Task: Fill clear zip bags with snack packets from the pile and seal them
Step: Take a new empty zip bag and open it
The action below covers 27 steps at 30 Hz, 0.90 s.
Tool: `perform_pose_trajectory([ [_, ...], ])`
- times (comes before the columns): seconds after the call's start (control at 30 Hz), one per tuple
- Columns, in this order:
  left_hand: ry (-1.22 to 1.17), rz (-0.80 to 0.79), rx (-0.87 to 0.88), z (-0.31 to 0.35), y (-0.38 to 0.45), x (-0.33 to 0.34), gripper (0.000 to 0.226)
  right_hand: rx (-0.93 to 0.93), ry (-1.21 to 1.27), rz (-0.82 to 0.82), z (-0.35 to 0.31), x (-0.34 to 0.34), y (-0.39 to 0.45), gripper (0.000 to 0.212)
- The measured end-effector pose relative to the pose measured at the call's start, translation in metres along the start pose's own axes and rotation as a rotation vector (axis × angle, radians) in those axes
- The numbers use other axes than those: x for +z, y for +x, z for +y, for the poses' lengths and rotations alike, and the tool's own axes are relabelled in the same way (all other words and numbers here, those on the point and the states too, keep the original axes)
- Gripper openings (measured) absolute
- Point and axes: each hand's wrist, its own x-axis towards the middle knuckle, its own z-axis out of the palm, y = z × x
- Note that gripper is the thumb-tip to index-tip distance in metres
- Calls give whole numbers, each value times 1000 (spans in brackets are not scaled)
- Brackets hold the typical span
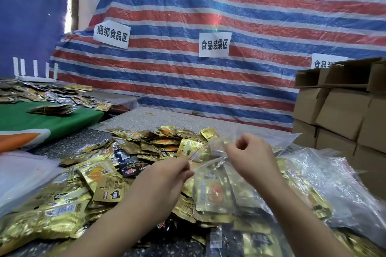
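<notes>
Together, the left hand [167, 175] and right hand [253, 156] pinched the top edge of a clear plastic zip bag [217, 185] holding gold foil snack packets, each grip narrow, above the heap of gold and black packets [100, 177] on the speckled grey worktop [167, 116].

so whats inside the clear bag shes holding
The clear zip bag, pinched at its top by the left hand and right hand, holds gold snack packets; one shows an orange picture. Overlap and glare hide how many.
</notes>
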Motion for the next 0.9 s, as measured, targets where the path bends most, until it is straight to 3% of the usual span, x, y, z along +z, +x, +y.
perform_pose_trajectory([
  [0.07, -21, -13, 21, -1, 2, -3, 21, 38, -25, -3, 1, -6, 4, 11],
  [0.17, -32, -3, 62, -2, 4, -6, 18, 121, 51, -36, 5, -18, 10, 29],
  [0.27, -52, 33, 105, -4, 5, -6, 22, 104, 85, -63, 4, -22, 12, 16],
  [0.57, -82, 267, 64, -21, 10, -13, 50, 170, 148, -274, -2, -16, 7, 34],
  [0.67, -117, 323, -2, -24, 12, -12, 53, 168, 216, -411, -8, -19, 2, 41],
  [0.8, -147, 362, -55, -30, 11, -12, 47, 190, 211, -465, -6, -17, 5, 65],
  [0.9, -160, 320, -66, -32, 13, -11, 42, 210, 209, -490, 5, -16, 13, 62],
])
